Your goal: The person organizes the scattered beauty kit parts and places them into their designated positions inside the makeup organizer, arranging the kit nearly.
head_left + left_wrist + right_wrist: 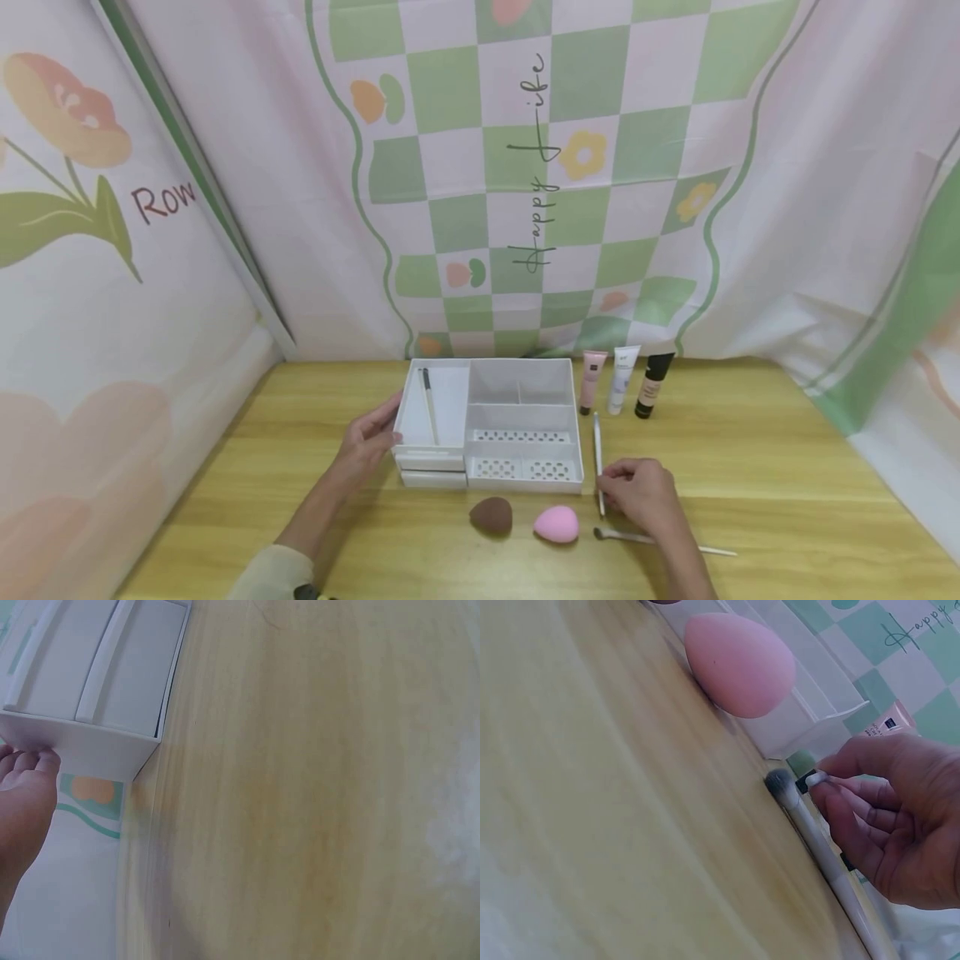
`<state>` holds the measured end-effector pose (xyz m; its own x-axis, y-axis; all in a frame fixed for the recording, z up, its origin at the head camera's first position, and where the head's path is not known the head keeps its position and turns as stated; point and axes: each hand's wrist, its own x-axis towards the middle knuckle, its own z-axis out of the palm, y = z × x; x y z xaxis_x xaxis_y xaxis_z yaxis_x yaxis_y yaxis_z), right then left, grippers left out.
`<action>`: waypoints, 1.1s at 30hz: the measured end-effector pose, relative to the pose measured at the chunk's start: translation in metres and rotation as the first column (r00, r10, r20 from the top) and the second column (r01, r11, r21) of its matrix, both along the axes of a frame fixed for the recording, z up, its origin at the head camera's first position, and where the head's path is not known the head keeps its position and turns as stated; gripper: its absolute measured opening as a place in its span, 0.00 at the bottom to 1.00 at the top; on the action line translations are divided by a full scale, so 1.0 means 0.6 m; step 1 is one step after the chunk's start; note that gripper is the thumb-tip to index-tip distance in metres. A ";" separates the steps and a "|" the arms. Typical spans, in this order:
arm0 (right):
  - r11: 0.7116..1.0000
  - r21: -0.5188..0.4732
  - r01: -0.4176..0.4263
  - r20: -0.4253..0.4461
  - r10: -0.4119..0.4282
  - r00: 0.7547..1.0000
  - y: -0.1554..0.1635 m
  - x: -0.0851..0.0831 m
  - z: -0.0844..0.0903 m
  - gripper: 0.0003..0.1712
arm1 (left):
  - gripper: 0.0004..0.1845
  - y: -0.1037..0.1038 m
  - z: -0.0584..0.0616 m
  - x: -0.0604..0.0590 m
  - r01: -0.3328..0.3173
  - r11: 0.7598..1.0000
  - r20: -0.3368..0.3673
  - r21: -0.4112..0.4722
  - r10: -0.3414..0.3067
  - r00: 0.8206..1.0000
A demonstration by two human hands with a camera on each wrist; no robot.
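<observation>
A white makeup organizer [523, 364] with open compartments and stacked drawers on its left stands on the table. My left hand [365, 440] rests against its left side, fingers touching the outer wall [112, 750] and thumb by the front corner. Two slim brushes [429, 404] lie in the top left tray. Right of the organizer, my right hand [637, 492] pinches a thin white-handled makeup brush [597, 450] near its lower end between thumb and index finger. Just below that hand lies another makeup brush [626, 536] with a fluffy dark tip, also seen in the right wrist view.
A brown makeup sponge [492, 517] and a pink makeup sponge [557, 525] lie in front of the organizer. A pink tube [591, 379], a white tube [622, 381] and a black-capped tube [654, 386] stand at the back right, before a patterned curtain [517, 208].
</observation>
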<state>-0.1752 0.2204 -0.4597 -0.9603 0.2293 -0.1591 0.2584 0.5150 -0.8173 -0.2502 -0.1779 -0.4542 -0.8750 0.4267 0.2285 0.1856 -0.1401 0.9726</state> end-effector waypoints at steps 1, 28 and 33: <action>1.000 -0.007 0.002 -0.001 -0.002 1.000 0.000 0.000 0.000 0.11 | 0.37 0.000 0.000 0.000 0.000 1.000 0.002 0.001 0.000 1.000; 0.991 -0.131 -0.023 -0.004 0.023 1.000 0.007 0.002 0.023 0.18 | 0.37 0.002 -0.001 -0.001 0.008 1.000 -0.016 0.013 -0.008 1.000; 0.987 -0.158 -0.022 -0.006 0.022 1.000 0.005 0.003 0.026 0.17 | 0.37 0.001 0.001 0.000 0.008 1.000 -0.018 0.008 -0.008 1.000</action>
